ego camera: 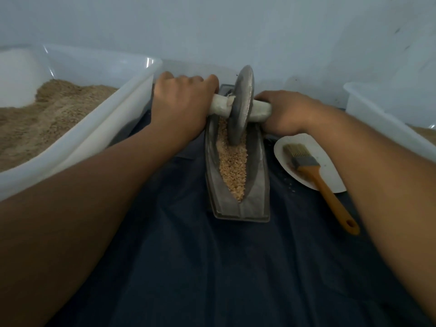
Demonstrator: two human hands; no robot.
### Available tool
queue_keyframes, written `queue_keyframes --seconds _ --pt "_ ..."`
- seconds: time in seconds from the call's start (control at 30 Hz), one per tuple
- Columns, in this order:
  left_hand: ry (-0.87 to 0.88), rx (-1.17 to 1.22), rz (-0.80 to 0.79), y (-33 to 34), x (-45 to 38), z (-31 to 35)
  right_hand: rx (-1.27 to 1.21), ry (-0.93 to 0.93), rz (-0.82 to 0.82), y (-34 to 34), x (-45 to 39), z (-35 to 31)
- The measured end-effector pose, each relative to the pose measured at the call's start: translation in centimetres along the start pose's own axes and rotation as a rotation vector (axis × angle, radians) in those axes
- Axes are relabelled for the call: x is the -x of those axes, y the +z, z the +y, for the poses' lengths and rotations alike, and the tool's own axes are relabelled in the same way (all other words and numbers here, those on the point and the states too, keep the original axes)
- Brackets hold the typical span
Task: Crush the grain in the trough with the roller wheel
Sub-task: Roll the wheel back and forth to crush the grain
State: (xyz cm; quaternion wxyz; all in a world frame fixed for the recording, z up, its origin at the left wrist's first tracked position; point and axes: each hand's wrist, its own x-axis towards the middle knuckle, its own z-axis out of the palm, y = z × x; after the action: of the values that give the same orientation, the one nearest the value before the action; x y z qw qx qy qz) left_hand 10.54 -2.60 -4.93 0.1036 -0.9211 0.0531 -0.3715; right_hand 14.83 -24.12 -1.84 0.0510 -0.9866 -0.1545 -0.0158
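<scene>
1. Our left hand (181,103) and right hand (286,114) curled round the axle ends of the roller wheel (241,107), arms outstretched.
2. Wheel stood upright in the grain (232,166), far half of trough (257,185).

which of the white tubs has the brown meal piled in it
The left white tub beside the left hand; brown meal fills it. The right tub shows mostly bare wall.

One head-worn view looks forward and down, close over the trough (237,166), toward the far wall (236,27).
</scene>
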Motion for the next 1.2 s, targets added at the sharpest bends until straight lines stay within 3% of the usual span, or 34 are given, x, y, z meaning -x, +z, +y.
queue_keyframes --seconds 0.5,0.73,1.2 --pt "-0.008 0.078 0.054 -3.0 5.5 0.4 0.103 0.042 0.249 1.2 6.2 -1.6" --pt "-0.002 0.068 0.048 -4.1 7.3 0.5 0.132 -0.025 0.373 2.0 9.2 -2.1" --pt "0.015 0.056 0.035 -4.8 7.2 0.6 0.138 0.008 0.372 2.4 9.5 -1.9"
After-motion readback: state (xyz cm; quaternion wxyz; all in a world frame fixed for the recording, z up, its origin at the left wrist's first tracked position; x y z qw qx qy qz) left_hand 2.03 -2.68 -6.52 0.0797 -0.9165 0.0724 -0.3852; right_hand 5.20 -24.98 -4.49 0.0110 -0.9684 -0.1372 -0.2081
